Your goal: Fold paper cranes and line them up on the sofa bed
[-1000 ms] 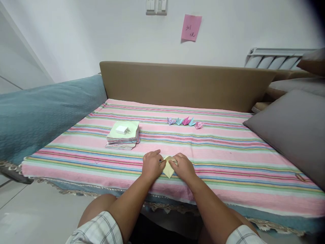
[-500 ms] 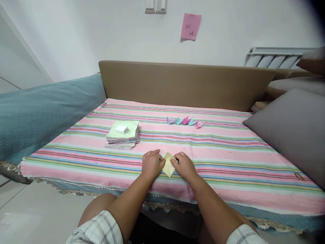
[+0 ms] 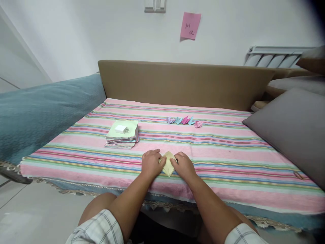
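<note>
Currently, left hand (image 3: pixel 151 164) and right hand (image 3: pixel 185 166) — fingers clamped on folded yellow paper (image 3: pixel 168 164), near striped cloth's (image 3: pixel 218 135) front edge.

Soft, fairly even light filled the view, its source out of frame. The wall (image 3: pixel 122 37) looked pale grey, brighter toward the upper left, and the pink note (image 3: pixel 190 26) cast a small shadow beneath its lower edge. Faint glare lay on the floor (image 3: pixel 17 217) at lower left, while the bottom centre sank into near-black. A dark blur covered the upper right corner. Wide-angle stretching showed toward the sides, and fine creases in the yellow paper (image 3: pixel 168 167) appeared soft.
</note>
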A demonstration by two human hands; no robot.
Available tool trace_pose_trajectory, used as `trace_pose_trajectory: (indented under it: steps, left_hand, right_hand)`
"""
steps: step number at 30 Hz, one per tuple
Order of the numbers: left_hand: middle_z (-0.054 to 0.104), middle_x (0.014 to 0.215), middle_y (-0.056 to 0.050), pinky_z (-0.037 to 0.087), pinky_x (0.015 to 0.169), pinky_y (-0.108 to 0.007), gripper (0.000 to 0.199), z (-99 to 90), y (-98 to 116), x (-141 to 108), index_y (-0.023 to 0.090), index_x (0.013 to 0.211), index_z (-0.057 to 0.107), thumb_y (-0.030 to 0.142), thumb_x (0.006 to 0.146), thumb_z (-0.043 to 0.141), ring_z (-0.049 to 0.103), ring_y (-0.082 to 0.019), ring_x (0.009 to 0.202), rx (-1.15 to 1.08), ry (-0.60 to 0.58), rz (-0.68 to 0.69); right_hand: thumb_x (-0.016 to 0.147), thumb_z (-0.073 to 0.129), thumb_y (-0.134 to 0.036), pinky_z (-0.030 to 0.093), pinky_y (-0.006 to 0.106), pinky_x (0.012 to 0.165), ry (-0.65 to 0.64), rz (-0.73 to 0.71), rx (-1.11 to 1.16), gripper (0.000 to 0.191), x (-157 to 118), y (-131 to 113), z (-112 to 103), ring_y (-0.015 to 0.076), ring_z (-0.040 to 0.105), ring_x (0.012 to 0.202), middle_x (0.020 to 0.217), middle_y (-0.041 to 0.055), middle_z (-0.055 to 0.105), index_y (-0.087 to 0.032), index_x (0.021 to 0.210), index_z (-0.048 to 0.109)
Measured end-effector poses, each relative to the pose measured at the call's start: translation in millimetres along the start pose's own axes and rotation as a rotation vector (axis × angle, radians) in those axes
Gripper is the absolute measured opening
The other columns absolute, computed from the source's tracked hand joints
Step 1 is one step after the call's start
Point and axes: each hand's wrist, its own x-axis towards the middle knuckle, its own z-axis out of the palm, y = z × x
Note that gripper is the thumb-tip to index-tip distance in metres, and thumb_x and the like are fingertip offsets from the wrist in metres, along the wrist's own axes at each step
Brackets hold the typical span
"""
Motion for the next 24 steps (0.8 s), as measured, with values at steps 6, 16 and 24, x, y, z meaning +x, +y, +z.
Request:
trace_pose_trajectory:
  steps: [6,16,24]
  left_hand:
    - [0.065,0.115,0.000,0.040,0.091,-0.039,0.028,-0.4,-0.2,0.7,0.024,0.074,0.072,0.039,0.082,0.049,0.056,-0.024,0.104,0.033,-0.019,0.012]
    - [0.067,0.112,-0.002,0.039,0.092,-0.038,0.038,-2.8,1.5,1.5,0.023,0.076,0.072,0.045,0.087,0.043,0.057,-0.023,0.104,0.017,-0.025,0.006]
    - [0.067,0.108,-0.005,0.036,0.092,-0.035,0.042,-2.0,1.7,2.3,0.021,0.077,0.069,0.045,0.090,0.037,0.056,-0.021,0.102,0.039,-0.038,0.009]
  right_hand:
    - [0.088,0.047,-0.031,0.034,0.023,0.067,0.009,-0.015,0.006,0.029,-0.1,-0.9,-1.8,0.0139,0.053,0.077,0.077,0.0032,0.058,-0.018,0.068,0.062]
    - [0.091,0.042,-0.035,0.033,0.024,0.066,0.038,-0.032,-0.025,0.037,-0.9,-2.9,-2.1,0.0136,0.054,0.074,0.073,0.0034,0.058,-0.018,0.064,0.060]
    - [0.093,0.039,-0.039,0.032,0.024,0.062,0.056,-0.012,-0.018,0.044,-0.5,-4.1,-2.6,0.0131,0.052,0.071,0.070,0.0031,0.057,-0.018,0.061,0.060]
